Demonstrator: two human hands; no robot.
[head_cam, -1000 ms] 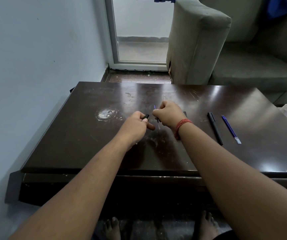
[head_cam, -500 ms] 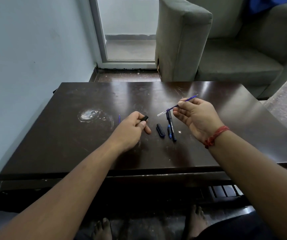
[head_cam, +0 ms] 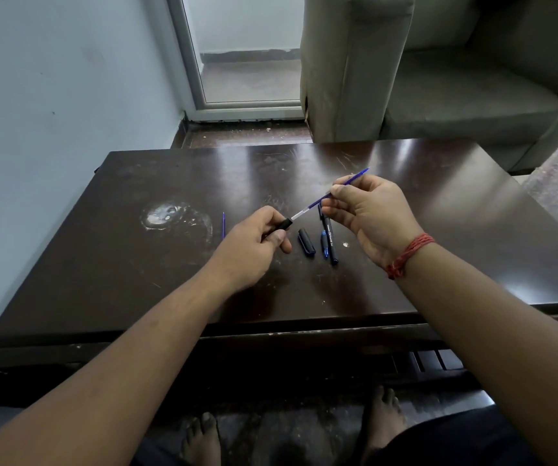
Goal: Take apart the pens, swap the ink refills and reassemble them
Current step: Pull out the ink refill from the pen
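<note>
My right hand (head_cam: 373, 215) pinches a thin blue ink refill (head_cam: 318, 199), tilted, its clear tip end pointing down left. My left hand (head_cam: 254, 245) grips a short black pen piece (head_cam: 283, 225), whose open end meets the refill's tip. On the dark table (head_cam: 136, 264) between my hands lie a black pen cap (head_cam: 306, 241), a black pen barrel with white print (head_cam: 328, 238) and a small blue piece (head_cam: 324, 244) beside it. Another blue refill (head_cam: 223, 225) lies left of my left hand.
A white scuff mark (head_cam: 166, 216) sits on the table's left part. A grey sofa (head_cam: 439, 72) stands behind the table, a door frame (head_cam: 197, 72) and wall at the left. My bare feet (head_cam: 203, 438) are under the table's front edge.
My right hand picked up the blue refill and brought its tip down to the black piece in my left hand. The camera view shifted right, then closer.
</note>
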